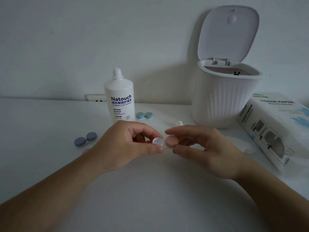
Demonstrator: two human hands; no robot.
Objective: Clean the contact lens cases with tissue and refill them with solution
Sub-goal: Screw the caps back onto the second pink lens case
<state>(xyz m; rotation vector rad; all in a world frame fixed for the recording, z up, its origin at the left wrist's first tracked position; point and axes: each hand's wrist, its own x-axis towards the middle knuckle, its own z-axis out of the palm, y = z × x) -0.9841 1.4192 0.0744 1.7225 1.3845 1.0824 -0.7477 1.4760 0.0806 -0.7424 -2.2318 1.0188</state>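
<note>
I hold a small lens case just above the table's middle. My left hand pinches its white uncapped well between thumb and fingers. My right hand has thumb and forefinger on the pink cap beside that well; whether the cap is screwed on is unclear. The white solution bottle stands uncapped behind my left hand. A teal lens case lies to its right, and a grey-blue lens case lies closed to the left. A flat white tissue lies behind my right hand.
A white ribbed bin with its lid up stands at the back right. A tissue paper box lies at the right edge. A small white bottle cap sits behind my right fingers. A bit of pink peeks out by my left wrist.
</note>
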